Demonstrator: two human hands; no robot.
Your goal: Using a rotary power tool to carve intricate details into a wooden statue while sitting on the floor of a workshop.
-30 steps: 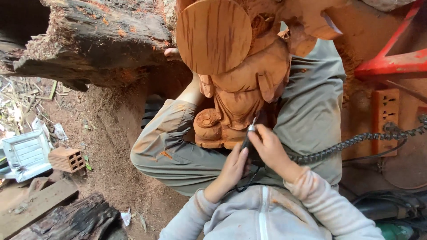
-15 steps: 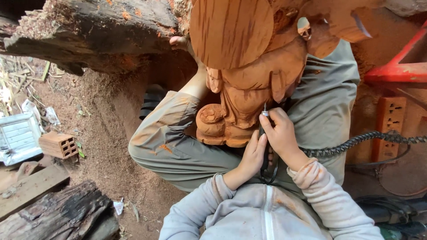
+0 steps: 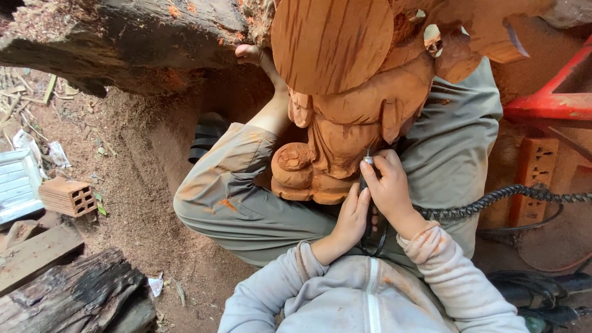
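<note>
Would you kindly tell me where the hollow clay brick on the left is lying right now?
In the head view the hollow clay brick lies on the sawdust-covered ground at the left edge, beside the white crate and above the charred log.

Grey zip hoodie, dust-stained cuffs, khaki trousers

Both hands — right hand (image 3: pixel 388 185), left hand (image 3: pixel 353 216) — press a rotary tool (image 3: pixel 365 185) against the wooden carving (image 3: pixel 345 123).
</note>
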